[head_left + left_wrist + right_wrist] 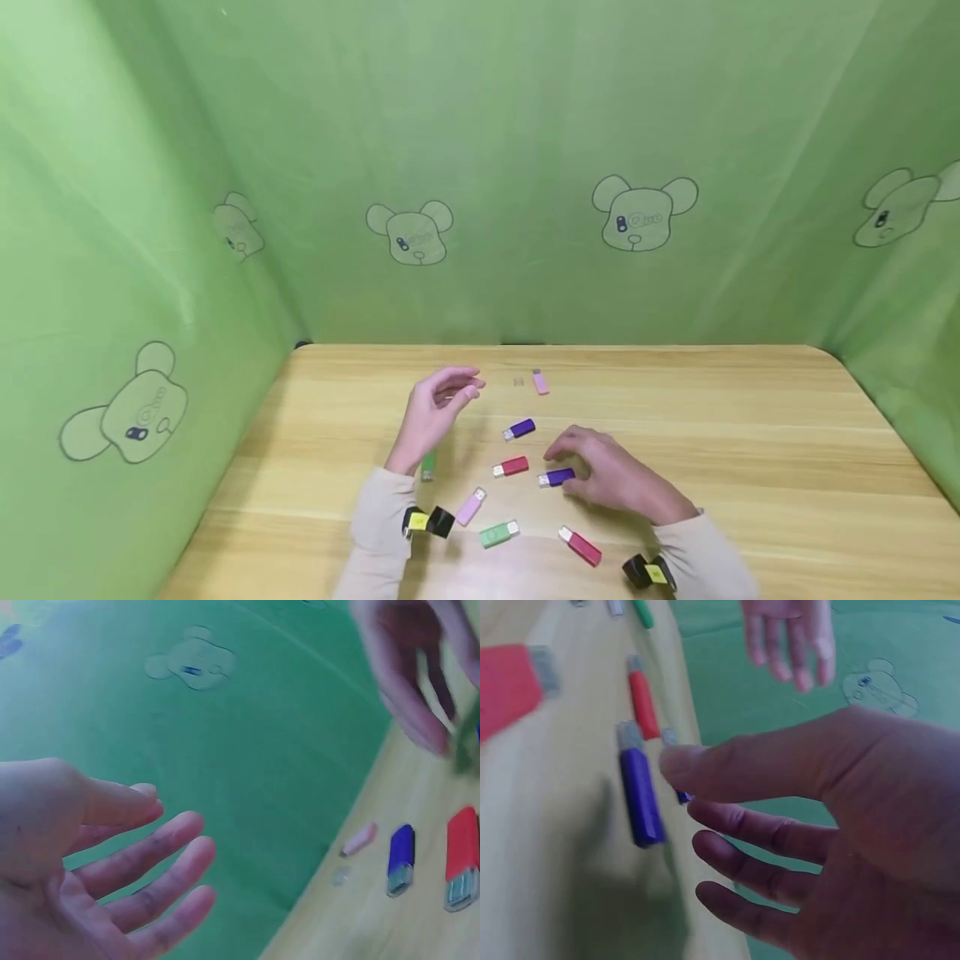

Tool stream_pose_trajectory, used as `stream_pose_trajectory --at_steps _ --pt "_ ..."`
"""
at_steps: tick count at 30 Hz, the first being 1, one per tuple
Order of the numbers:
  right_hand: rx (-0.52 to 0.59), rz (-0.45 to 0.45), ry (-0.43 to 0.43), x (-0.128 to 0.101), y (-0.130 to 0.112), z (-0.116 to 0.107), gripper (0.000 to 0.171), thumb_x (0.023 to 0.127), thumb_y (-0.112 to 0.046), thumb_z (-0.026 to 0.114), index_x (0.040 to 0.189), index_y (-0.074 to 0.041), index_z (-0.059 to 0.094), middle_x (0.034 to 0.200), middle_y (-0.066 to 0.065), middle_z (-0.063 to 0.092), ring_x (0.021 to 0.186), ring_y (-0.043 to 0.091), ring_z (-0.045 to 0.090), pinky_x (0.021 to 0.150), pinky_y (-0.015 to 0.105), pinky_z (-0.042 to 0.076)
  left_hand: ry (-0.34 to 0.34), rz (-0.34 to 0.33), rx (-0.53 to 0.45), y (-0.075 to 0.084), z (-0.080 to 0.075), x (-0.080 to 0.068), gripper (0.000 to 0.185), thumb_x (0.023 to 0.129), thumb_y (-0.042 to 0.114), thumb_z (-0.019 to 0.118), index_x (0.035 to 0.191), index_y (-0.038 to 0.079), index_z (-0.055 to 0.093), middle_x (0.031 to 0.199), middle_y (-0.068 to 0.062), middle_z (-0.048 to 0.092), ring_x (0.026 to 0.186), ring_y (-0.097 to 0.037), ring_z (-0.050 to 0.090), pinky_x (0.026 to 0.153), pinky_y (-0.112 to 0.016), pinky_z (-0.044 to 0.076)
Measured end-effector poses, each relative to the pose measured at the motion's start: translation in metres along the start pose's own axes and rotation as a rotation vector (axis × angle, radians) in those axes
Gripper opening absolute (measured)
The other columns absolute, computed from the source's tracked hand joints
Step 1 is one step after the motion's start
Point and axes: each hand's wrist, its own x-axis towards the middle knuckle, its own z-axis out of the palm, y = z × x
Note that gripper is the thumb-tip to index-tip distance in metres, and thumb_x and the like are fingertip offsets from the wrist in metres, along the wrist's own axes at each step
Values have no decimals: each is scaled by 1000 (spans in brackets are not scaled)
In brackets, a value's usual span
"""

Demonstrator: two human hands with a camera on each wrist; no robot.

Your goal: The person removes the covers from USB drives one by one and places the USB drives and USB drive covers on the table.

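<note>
My right hand point(611, 471) hovers over the table with bent, spread fingers and holds nothing. Its thumb overlaps the end of a purple USB stick point(553, 478) in the head view, while the right wrist view shows that purple stick point(639, 791) lying beside the thumb. To the left, my left hand point(435, 408) is raised with loosely bent fingers around nothing. Partly hidden under the left wrist is a dark green USB stick point(428, 465). Between the hands lie a red USB stick point(512, 467) and another purple stick point(520, 429).
Nearer me on the wooden table point(787, 467) are a pink stick point(471, 507), a light green stick point(498, 534) and a second red stick point(581, 547). Farther back lie another pink stick point(541, 382) and a small clear piece point(518, 382). Green curtains point(525, 283) hang around.
</note>
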Motion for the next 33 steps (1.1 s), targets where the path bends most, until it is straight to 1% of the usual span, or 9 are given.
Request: stream_pose_trajectory --at_steps 3,6,12,15,17,20,25,29,33 --pt "-29 -4 -20 1 0 8 36 80 0 82 113 -9 72 111 0 66 103 27 63 96 55 55 -15 24 -31 8 -3 -9 29 100 8 66 128 0 66 114 -12 74 106 -28 71 94 -30 58" --pt "-53 -15 -12 2 1 13 35 79 2 82 111 -7 73 106 0 67 99 25 64 93 52 57 -42 36 -39 13 -2 -12 27 100 8 66 125 1 67 113 -13 74 104 -29 71 94 -33 59" --pt "-41 8 -23 6 3 17 26 82 3 80 105 -7 73 99 -1 68 93 18 65 88 43 60 -107 20 -40 16 9 -16 20 99 3 66 117 -2 71 111 -17 74 103 -34 71 94 -45 59" --pt "-41 15 -17 5 3 15 23 81 2 81 101 -7 74 95 -3 67 88 16 63 83 38 60 -143 16 -25 15 15 -16 17 99 2 65 114 -1 73 111 -15 75 104 -35 71 94 -42 59" --pt "-49 6 0 4 3 12 22 81 2 81 100 -7 75 95 -3 67 87 16 64 81 36 60 -157 12 -4 16 18 -17 16 98 2 67 113 0 74 110 -14 75 104 -33 72 92 -35 60" --pt "-54 -1 44 2 0 3 25 80 2 82 101 -9 74 95 -4 67 88 15 65 82 35 61 -178 14 26 16 23 -18 16 97 3 69 111 0 74 111 -13 75 103 -29 72 90 -27 59" --pt "-14 -29 133 -4 -11 -15 31 81 5 80 104 -13 72 98 -7 68 90 12 66 83 36 62 -228 6 55 20 32 -20 17 96 7 71 111 0 76 109 -13 76 98 -25 73 87 -24 60" --pt "-19 -158 258 -8 -22 -26 33 80 7 82 106 -12 74 100 -7 70 90 11 69 82 32 62 -247 -7 21 27 43 -24 18 94 7 74 110 1 76 109 -12 76 96 -25 75 84 -24 60" --pt "-63 -252 387 -9 -32 -34 36 75 8 86 103 -12 76 99 -8 72 87 8 69 78 29 63 -229 10 -43 33 55 -25 20 90 4 78 109 0 76 108 -14 76 96 -27 75 84 -27 62"
